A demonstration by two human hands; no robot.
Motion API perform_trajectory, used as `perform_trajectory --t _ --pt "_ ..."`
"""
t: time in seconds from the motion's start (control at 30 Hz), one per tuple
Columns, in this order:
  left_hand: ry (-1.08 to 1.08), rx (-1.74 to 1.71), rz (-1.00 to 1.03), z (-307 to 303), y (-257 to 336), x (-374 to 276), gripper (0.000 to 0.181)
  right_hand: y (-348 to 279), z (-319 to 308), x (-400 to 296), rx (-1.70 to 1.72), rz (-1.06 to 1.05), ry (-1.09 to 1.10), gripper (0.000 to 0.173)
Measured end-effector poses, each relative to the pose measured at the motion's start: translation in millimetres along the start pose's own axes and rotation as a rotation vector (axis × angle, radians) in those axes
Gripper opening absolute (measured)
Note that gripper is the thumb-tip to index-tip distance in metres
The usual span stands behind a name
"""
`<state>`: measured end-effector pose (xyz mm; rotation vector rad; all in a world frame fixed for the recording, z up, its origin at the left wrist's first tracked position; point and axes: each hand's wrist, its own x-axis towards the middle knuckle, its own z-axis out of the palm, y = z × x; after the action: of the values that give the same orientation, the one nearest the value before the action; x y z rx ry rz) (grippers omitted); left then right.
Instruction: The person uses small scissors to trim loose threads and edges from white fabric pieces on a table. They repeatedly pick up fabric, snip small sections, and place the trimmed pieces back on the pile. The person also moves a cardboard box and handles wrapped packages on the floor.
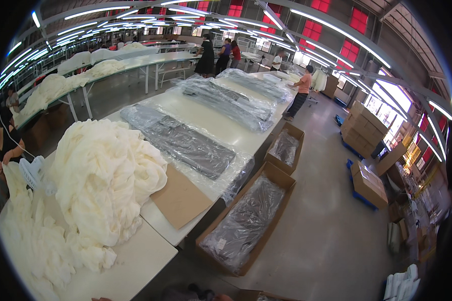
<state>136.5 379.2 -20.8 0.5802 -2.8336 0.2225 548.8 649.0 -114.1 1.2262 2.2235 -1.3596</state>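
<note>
At the bottom edge only slivers of my hands show: my left hand [101, 299] by the near edge of the white table [143, 259], my right hand [223, 297] lower centre, beside a dark shape I cannot make out. Their fingers and anything they hold are cut off. A large heap of cream fabric [101, 180] lies on the table, with a flat cardboard sheet [180, 197] at its right. Beyond lie dark folded garments in clear plastic [188, 143]. An open carton [245, 225] on the floor holds more dark plastic-wrapped goods.
A second open carton [286, 146] stands behind the first; part of another [263, 295] shows at the bottom. A white fan [32, 171] stands left, near a person handling fabric [7, 150]. Stacked cartons [363, 128] sit on blue pallets at right. Other people stand at far tables.
</note>
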Motion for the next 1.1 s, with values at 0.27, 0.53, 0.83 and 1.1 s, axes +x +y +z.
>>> perform_trajectory --t 0.27,0.53,0.83,1.1 --pt "-0.127 -0.081 0.156 7.6 43.9 -49.2 0.039 215.3 46.1 43.5 -0.295 0.1 0.066 0.039" --pt "0.143 0.036 0.32 -14.0 -9.0 -4.1 0.035 53.3 25.6 39.3 0.021 0.108 0.038 0.023" --pt "0.126 -0.027 0.448 -20.7 -2.4 -8.2 0.031 42.1 17.3 -5.5 0.152 0.243 0.079 0.031" --pt "0.113 -0.059 0.598 -24.3 48.6 -42.5 0.028 102.1 9.6 -5.0 0.1 0.29 0.116 0.03"
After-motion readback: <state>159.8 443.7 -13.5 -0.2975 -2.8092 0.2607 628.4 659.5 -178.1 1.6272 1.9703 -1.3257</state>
